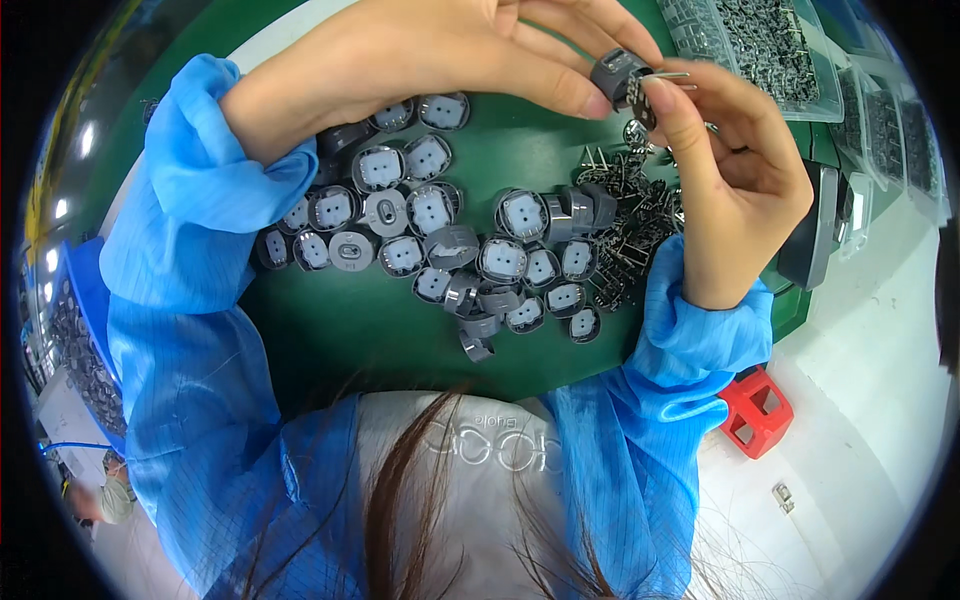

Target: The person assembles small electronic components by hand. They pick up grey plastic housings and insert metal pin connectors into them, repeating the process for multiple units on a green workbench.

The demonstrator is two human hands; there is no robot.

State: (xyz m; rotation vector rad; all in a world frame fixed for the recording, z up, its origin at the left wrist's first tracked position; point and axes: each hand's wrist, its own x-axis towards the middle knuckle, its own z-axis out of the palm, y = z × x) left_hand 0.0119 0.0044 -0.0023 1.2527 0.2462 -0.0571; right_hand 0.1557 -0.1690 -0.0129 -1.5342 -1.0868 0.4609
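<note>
Near the top of the head view, my left hand (500,58) pinches a small round grey plastic housing (615,72) between thumb and fingers. My right hand (742,150) meets it from the right, thumb and fingers closed on a small metal part with thin pins (645,100). This part touches or sits right against the housing; the exact contact is hidden by my fingers. Below my hands, many like grey housings (502,259) lie on the green mat (340,345), most with pale inner faces up. A pile of shiny metal pin parts (635,235) lies beside them, near my right wrist.
A clear plastic bin (770,60) of metal parts stands at the upper right, with more bins (885,135) beyond it. A dark grey box-like object (822,225) sits at the mat's right edge. A red plastic holder (757,412) is at lower right, a blue bin (85,350) at far left.
</note>
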